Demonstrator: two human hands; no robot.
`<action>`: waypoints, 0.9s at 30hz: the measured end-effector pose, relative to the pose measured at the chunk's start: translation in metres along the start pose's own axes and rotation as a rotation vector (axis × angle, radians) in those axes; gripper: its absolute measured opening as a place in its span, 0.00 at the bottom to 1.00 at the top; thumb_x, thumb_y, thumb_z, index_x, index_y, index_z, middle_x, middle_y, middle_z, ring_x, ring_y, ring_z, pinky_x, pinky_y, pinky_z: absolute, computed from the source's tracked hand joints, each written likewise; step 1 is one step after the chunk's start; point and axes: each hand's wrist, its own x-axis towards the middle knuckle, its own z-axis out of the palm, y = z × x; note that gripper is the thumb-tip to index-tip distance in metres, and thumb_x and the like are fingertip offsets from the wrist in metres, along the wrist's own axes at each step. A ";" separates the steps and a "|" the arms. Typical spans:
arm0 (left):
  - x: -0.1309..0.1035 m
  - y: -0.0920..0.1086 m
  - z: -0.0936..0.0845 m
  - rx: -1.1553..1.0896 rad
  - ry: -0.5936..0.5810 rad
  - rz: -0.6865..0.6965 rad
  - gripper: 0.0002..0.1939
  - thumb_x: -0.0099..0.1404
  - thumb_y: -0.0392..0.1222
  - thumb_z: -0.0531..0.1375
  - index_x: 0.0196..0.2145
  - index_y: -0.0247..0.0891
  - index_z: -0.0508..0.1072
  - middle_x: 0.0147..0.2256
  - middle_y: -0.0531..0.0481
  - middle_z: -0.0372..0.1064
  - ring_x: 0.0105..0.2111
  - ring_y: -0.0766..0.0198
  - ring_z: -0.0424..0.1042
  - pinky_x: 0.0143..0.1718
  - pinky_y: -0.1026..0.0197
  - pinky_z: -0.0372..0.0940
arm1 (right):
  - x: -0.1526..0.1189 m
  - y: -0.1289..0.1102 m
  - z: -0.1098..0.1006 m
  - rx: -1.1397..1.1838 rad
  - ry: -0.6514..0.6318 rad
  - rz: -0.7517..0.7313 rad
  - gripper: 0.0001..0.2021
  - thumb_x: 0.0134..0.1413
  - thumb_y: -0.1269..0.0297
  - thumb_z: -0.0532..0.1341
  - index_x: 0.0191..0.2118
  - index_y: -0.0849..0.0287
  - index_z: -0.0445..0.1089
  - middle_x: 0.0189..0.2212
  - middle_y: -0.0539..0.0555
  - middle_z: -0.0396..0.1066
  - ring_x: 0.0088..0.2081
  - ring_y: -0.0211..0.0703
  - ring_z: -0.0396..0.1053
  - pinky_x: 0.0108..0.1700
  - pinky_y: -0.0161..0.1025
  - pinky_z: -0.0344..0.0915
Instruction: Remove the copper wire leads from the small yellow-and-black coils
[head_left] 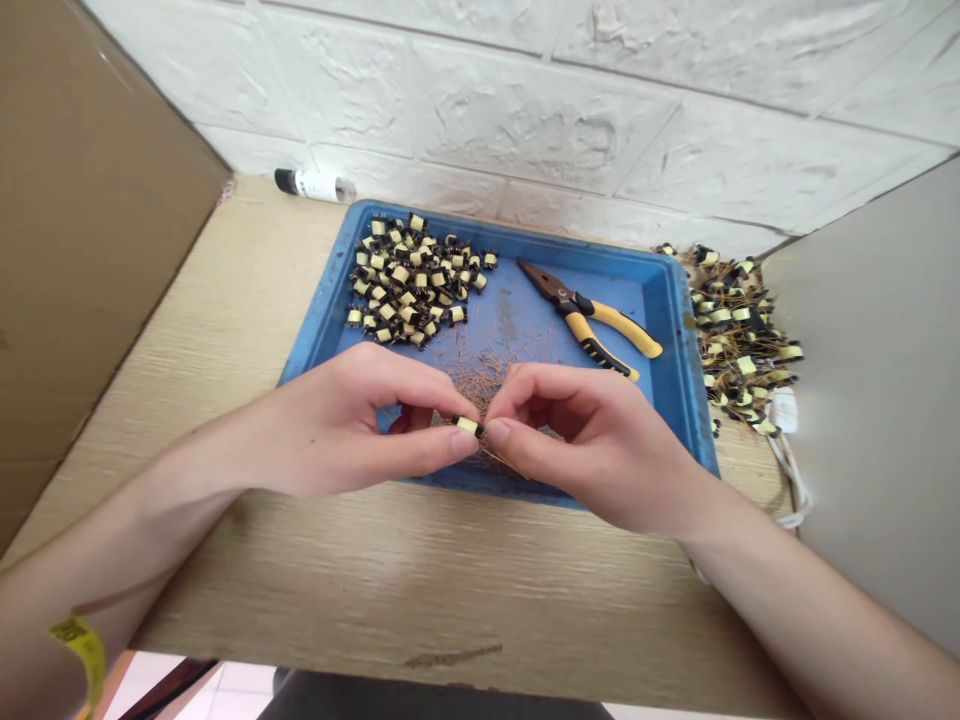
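Note:
Between the thumb and forefinger of my left hand [390, 420] is a small transformer coil [466, 426], black at the ends with pale yellow tape round its middle. My right hand [577, 430] is closed in a pinch right at the coil's right end. A thin copper-coloured strand shows below the right thumb; what lies between those fingertips is mostly hidden. Both hands are over the near side of a blue tray [682, 350]. Under them, many short copper wire clippings [480, 375] are scattered on the tray floor.
Inside the tray are a heap of similar coils [412, 280] at the back left and yellow-black pliers [585, 315]. More coils with long wires [739, 330] are piled to the right, near a white cable [791, 475]. A small bottle [315, 186] lies by the wall.

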 end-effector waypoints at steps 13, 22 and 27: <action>-0.002 -0.004 0.001 0.023 -0.025 0.027 0.10 0.72 0.39 0.60 0.37 0.36 0.81 0.29 0.54 0.77 0.26 0.72 0.69 0.27 0.71 0.61 | 0.000 0.006 0.001 -0.409 0.096 -0.316 0.07 0.59 0.72 0.63 0.29 0.65 0.71 0.23 0.46 0.66 0.24 0.29 0.60 0.25 0.28 0.58; -0.001 -0.003 -0.001 0.090 -0.066 0.029 0.15 0.74 0.40 0.57 0.34 0.32 0.79 0.28 0.51 0.76 0.25 0.72 0.68 0.26 0.69 0.59 | 0.003 0.011 0.003 -0.571 0.172 -0.472 0.07 0.58 0.76 0.63 0.29 0.67 0.73 0.23 0.47 0.66 0.24 0.26 0.61 0.25 0.26 0.57; 0.000 -0.001 0.000 0.064 -0.042 0.016 0.13 0.74 0.40 0.58 0.35 0.35 0.80 0.28 0.54 0.76 0.26 0.72 0.69 0.26 0.70 0.60 | 0.002 0.011 0.003 -0.532 0.195 -0.463 0.07 0.58 0.75 0.63 0.29 0.66 0.72 0.23 0.47 0.67 0.24 0.28 0.61 0.25 0.28 0.59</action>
